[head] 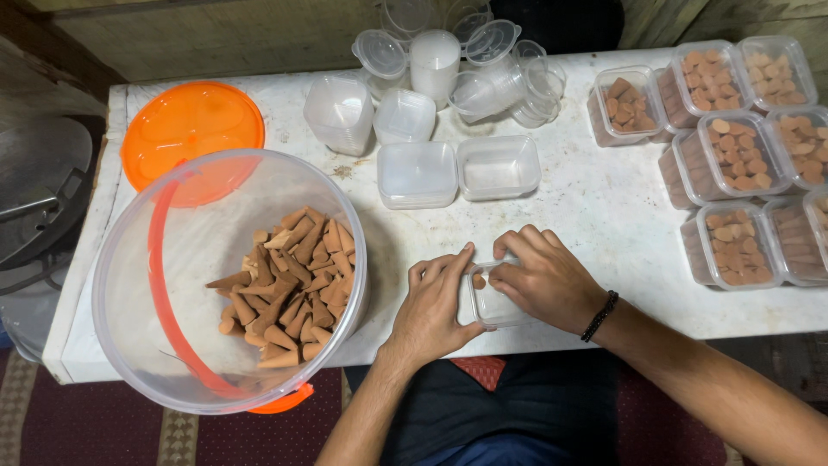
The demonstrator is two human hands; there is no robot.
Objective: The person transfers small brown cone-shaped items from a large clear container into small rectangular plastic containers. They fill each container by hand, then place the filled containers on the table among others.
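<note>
small clear plastic box [493, 304] sits at the table's [595, 216] near edge, steadied between both hands. left hand [434, 304] braces its left wall, fingers curled against it; right hand [542, 278] pinches a brown cone [479, 281] over the box. just left of the hands, a big clear tub [129, 259] tilts, cones [289, 289] within reach.

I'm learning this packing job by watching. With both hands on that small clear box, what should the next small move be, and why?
Probably the left hand should reach into the big tilted tub for more brown cones. The small clear box under the right hand shows only about one cone, while the filled boxes on the right look packed full.
</note>
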